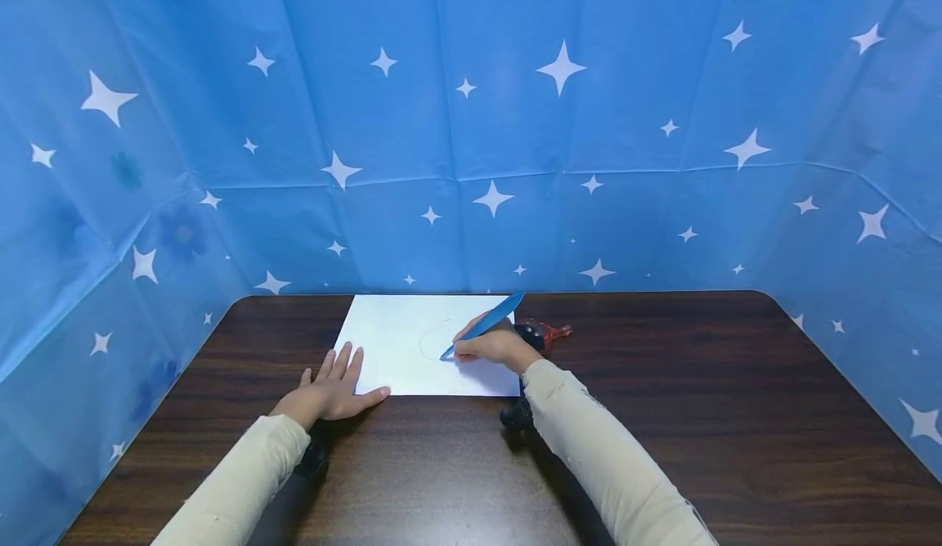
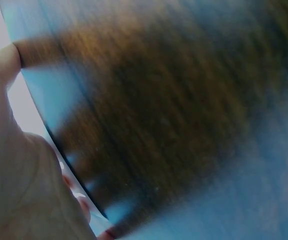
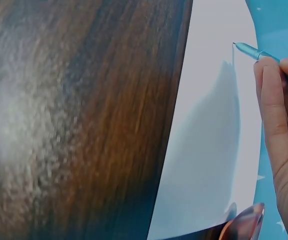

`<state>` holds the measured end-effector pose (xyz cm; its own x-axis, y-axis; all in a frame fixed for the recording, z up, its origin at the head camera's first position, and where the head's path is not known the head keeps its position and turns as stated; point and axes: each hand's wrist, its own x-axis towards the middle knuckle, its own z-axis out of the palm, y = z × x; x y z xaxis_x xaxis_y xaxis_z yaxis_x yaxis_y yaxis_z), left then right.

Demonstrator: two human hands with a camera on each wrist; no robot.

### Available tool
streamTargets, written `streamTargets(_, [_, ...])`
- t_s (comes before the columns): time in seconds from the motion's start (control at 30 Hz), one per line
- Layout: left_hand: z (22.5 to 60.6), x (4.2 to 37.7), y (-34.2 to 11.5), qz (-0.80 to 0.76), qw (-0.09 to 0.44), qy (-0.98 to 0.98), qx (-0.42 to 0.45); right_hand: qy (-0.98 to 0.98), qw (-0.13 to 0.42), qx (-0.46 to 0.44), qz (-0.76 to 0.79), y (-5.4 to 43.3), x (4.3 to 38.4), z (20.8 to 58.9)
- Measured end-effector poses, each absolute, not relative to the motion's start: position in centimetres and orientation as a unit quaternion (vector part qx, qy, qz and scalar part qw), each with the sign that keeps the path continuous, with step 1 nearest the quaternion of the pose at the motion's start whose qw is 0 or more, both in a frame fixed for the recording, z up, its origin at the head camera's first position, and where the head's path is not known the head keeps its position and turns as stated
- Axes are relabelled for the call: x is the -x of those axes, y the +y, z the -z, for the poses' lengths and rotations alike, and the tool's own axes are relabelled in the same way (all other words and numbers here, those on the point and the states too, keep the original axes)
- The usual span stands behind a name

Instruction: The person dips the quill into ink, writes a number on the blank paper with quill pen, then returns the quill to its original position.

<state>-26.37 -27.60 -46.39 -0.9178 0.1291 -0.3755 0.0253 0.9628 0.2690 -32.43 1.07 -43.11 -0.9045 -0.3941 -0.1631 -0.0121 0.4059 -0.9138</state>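
A white sheet of paper (image 1: 393, 329) lies near the table's far edge, with a faint curved pencil-thin line (image 1: 422, 343) on it. My right hand (image 1: 495, 345) pinches a blue feather-shaped pen (image 1: 495, 315) between thumb and fingers. In the right wrist view the pen's tip (image 3: 239, 45) is right at the paper (image 3: 211, 30), and the pen's upper part is hidden by the right hand (image 3: 279, 120). With fingers spread, my left hand (image 1: 327, 391) rests at the sheet's lower left corner. The left wrist view shows the palm of the left hand (image 2: 19, 175) beside the paper's edge.
Just right of the paper, partly behind the right wrist, sits a shiny red and black object (image 1: 552, 332). The dark wooden table (image 1: 699, 399) extends toward both sides. A blue curtain (image 1: 471, 137) with white stars hangs behind and beside it.
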Motion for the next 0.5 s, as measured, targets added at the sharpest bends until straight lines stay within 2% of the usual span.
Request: streamTargets(0.5, [46.46,26.24,-27.52,-0.141,0.191,0.971,-0.042,0.833,0.168,0.110,0.515,2.02,32.50,43.36])
